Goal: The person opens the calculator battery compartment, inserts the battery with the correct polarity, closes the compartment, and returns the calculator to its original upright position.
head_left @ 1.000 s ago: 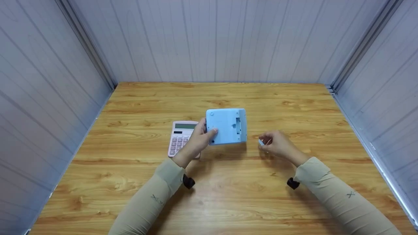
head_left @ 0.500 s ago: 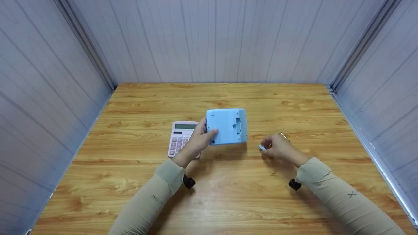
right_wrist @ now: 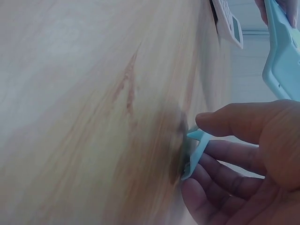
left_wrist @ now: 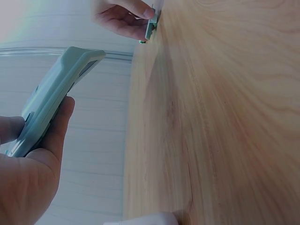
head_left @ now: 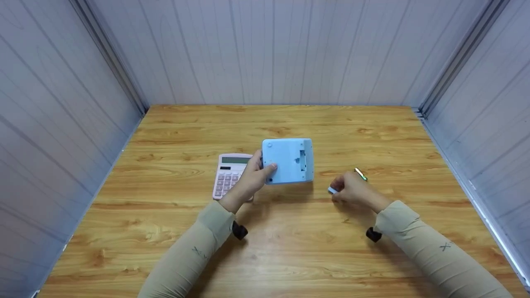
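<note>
My left hand (head_left: 252,176) grips a light blue calculator (head_left: 285,159) by its left edge, thumb on its back. The back faces up, and its battery compartment (head_left: 303,160) is uncovered. In the left wrist view the calculator is held above the table. To the right, my right hand (head_left: 352,188) pinches a small light blue battery cover (right_wrist: 197,154) between thumb and fingers, right at the tabletop. Just beyond that hand lies a shiny green-and-gold battery (head_left: 361,174) on the table.
A pink calculator (head_left: 225,178) lies face up on the wooden table (head_left: 290,248), partly hidden under my left hand and wrist. Pale panel walls (head_left: 265,54) stand at the back and both sides.
My right hand has lowered the battery cover toward the table, shifting slightly nearer to me. The battery beyond it has come into view. The left hand and the blue calculator have barely moved.
</note>
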Demonstrator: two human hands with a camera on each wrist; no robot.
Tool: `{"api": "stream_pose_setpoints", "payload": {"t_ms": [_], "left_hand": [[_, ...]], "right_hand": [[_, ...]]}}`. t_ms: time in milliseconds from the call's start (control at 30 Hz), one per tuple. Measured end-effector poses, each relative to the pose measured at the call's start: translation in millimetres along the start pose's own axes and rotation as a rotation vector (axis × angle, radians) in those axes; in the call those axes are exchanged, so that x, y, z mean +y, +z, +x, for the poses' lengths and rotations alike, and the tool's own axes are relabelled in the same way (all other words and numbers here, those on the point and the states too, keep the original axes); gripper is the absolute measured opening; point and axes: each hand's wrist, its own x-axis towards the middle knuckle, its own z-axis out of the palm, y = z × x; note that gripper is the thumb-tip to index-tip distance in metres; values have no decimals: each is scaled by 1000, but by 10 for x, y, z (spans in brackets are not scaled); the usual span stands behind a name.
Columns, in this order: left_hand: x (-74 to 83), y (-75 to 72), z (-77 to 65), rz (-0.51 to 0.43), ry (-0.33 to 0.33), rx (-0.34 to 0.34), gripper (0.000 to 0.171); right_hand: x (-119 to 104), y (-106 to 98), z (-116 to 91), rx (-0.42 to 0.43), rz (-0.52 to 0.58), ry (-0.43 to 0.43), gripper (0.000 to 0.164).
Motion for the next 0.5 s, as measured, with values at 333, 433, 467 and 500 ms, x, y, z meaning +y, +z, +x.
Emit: {"api": "stream_pose_setpoints", "payload": {"t_ms": [333,433,467,500], "left_hand": [[7,0,1,-4,-24,10,56],[4,1,3,-2,-27,13,56],[1,1,4,-1,-28,15,56],[-2,1,5,0,-29,17,57]], "right_hand": [[17,3,-12,-8,38,38,17],[17,2,-21,-6,52,53,19],[20,2,-22,-4,55,57,20],[22,1,-22,-2,63,60,20]]}}
